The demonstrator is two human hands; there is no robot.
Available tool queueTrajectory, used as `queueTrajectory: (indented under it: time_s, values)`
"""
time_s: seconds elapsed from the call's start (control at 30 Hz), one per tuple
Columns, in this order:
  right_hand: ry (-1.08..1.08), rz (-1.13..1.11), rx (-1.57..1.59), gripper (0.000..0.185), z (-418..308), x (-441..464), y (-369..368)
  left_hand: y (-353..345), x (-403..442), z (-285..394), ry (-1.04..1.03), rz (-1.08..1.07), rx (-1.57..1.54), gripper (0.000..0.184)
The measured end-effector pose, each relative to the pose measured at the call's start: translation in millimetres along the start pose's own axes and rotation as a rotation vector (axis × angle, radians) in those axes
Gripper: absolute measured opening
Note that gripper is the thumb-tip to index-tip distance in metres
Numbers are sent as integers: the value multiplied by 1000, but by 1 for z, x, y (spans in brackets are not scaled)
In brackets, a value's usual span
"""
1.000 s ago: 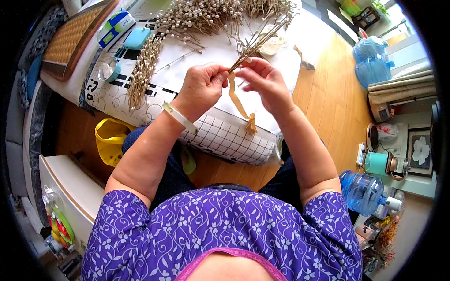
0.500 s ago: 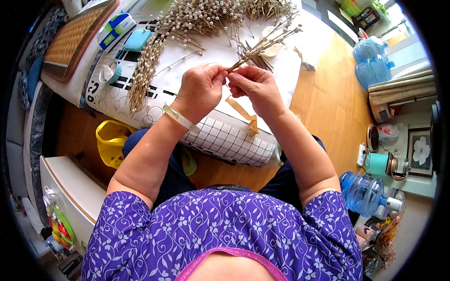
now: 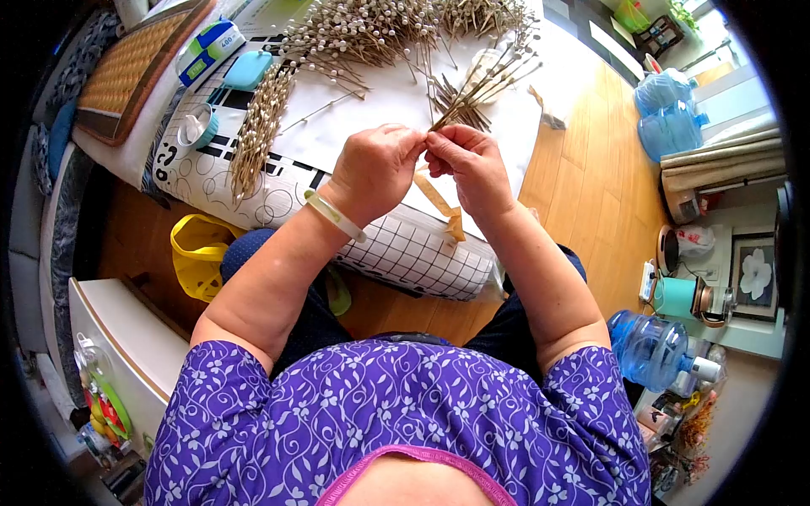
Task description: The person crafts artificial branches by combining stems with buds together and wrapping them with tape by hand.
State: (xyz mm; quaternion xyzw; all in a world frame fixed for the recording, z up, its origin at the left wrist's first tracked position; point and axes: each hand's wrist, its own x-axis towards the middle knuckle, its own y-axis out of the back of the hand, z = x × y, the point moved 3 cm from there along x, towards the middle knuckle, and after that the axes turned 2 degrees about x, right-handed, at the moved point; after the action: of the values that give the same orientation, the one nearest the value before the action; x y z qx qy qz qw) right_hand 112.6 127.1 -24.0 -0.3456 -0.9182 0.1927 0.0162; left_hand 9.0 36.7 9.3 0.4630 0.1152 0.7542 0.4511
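A small bunch of dried twigs (image 3: 498, 80) with tiny buds fans out up and right from between my fingertips. My right hand (image 3: 474, 164) is closed, pinching the lower ends of the twigs. Beside it my left hand (image 3: 377, 169), with a pale bangle on the wrist, is also closed; its fingertips meet the right ones at the twig ends, and what they pinch is hidden. Below my hands a tan strip of tape or paper (image 3: 436, 198) hangs down over the table edge. Cut dark stems (image 3: 462, 114) lie just behind the bunch.
Large heaps of white-budded twigs (image 3: 363, 34) cover the back of the table, with a narrower bundle (image 3: 260, 131) at left. Near that are a light blue case (image 3: 248, 71), a small tub (image 3: 198, 126) and a tissue pack (image 3: 211, 52). A yellow bag (image 3: 198, 257) stands on the floor.
Both hands have shifted slightly right and down. The twigs in them have spread into a wider fan, and my left fingertips have moved to the very base of the bunch.
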Motion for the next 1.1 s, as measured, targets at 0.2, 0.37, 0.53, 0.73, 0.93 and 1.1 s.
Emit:
queueTrajectory:
  time_s: [0.2, 0.37, 0.53, 0.73, 0.93, 1.1]
  values:
    - [-44, 12, -53, 15, -3, -1, 0, -5, 0, 2, -114, -45, 209, 12]
    - [9, 54, -41, 21, -1, -1, -1, -9, -1, 2, -93, -65, 269, 9]
    - [95, 76, -80, 22, 1, 0, -2, -3, 4, 6, -173, 4, 208, 8]
    - [77, 54, -124, 20, 1, 3, 1, -8, -1, -12, 261, -71, -205, 4]
    - [99, -17, -231, 20, 1, 5, -2, -13, -12, -35, 883, -423, -953, 18]
    - [30, -94, -186, 19, -8, 5, -2, -6, -10, -32, 870, -365, -961, 17]
